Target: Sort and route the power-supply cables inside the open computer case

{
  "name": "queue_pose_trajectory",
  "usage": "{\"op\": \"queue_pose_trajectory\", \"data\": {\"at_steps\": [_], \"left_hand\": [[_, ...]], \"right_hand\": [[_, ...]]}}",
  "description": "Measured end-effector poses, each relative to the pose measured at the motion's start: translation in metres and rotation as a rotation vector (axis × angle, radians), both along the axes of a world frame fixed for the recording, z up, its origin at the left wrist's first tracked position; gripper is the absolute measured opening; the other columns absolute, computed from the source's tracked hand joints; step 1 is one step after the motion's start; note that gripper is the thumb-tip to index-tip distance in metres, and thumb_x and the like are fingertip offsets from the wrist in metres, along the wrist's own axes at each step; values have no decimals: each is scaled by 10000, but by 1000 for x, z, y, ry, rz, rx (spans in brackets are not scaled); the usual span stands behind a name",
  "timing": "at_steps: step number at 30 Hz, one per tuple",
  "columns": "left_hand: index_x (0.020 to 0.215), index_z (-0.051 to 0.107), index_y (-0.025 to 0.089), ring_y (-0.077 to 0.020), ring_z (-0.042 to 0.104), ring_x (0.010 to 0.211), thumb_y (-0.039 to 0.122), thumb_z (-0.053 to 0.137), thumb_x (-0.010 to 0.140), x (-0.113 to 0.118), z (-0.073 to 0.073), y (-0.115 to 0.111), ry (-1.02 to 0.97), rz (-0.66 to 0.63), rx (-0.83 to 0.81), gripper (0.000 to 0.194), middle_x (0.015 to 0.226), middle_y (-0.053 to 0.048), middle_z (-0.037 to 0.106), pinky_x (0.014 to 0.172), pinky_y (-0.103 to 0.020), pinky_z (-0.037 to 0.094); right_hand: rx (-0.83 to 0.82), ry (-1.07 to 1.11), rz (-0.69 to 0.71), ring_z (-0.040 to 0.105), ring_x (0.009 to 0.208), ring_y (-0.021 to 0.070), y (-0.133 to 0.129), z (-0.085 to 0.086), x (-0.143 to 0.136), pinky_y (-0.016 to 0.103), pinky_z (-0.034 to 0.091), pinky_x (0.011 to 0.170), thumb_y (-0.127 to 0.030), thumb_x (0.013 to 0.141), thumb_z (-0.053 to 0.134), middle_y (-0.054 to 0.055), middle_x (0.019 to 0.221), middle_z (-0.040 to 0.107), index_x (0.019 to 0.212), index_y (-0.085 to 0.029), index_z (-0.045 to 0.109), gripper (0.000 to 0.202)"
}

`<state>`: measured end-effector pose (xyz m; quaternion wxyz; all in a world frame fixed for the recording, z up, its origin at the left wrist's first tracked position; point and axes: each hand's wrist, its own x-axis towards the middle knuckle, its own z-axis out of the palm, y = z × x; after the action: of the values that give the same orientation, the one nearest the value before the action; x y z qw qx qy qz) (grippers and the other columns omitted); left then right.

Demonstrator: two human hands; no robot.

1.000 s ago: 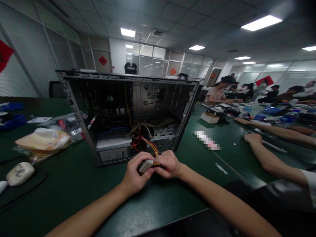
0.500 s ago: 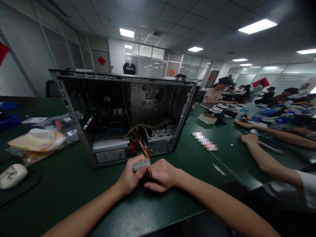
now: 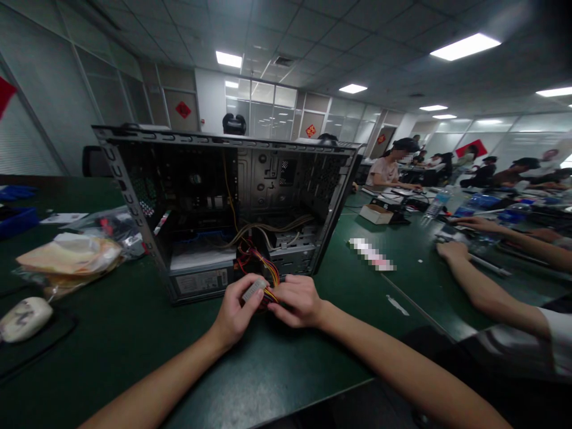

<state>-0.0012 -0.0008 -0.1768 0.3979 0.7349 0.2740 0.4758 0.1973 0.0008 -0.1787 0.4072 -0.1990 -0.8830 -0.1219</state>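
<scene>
An open computer case [image 3: 277, 142] stands on the green table, its bare side toward me. At its lower left sits the power supply [image 3: 201, 282], from which a bundle of coloured cables [image 3: 270, 268] runs out over the case's lower edge. My left hand [image 3: 236, 307] is closed on the wide pale power connector [image 3: 254, 290] at the bundle's end, thumb on its side. Pinched round the cables just behind that connector is my right hand [image 3: 298, 301]. Both hands are close together in front of the case; the right fingertips are partly hidden.
Left of the case lie plastic bags with a yellowish packet [image 3: 67, 259] and a pale computer mouse [image 3: 27, 319]. A small open box [image 3: 376, 214] is at the right. A co-worker's arm [image 3: 496, 292] rests on the table at far right.
The connector has tilted and moved slightly up in my left hand. My right hand has shifted up a little, its fingers now on the cables. A neighbour's farther arm has moved.
</scene>
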Motion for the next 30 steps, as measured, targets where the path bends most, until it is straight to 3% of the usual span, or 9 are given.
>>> {"op": "queue_pose_trajectory", "data": {"at_steps": [4,8,12,21,25,30], "left_hand": [[861,590,155,-176,537,739,390,488,933,3,4,-2,4,41,32,266,794,-30,562,679,-269,416],[808,559,161,-164,506,710,369,485,933,4,3,-3,37,78,71,254,758,-15,529,665,-264,398],[800,549,165,-156,500,694,352,457,947,4,-1,-2,29,115,79,254,732,-1,519,663,-258,393],[759,528,172,-139,469,640,389,456,951,5,1,-1,-19,169,-1,300,671,21,485,613,-235,378],[869,564,165,-150,513,654,450,425,964,4,-3,1,-68,156,-61,331,702,8,536,622,-242,413],[752,568,151,-154,539,609,488,363,977,5,-9,5,-64,104,-108,454,667,-24,554,591,-258,438]], "right_hand": [[-20,71,-20,575,695,177,-1,8,-2,350,440,701,-246,921,529,50,730,678,866,-163,618,134],[-138,9,26,591,856,210,3,5,-4,387,459,804,-307,938,523,84,807,662,896,-156,618,183],[-220,-73,64,588,814,177,7,-3,-5,378,445,883,-331,948,525,65,806,644,878,-160,583,193],[-209,-119,4,491,625,145,7,-2,-5,340,415,797,-370,973,485,-3,610,530,725,-172,548,324],[-228,-134,10,510,603,134,10,19,2,311,414,761,-329,997,461,8,631,580,787,-163,589,297],[-312,-117,-107,549,623,126,21,82,-15,239,378,625,-344,1003,472,31,717,641,858,-154,640,293]]}}
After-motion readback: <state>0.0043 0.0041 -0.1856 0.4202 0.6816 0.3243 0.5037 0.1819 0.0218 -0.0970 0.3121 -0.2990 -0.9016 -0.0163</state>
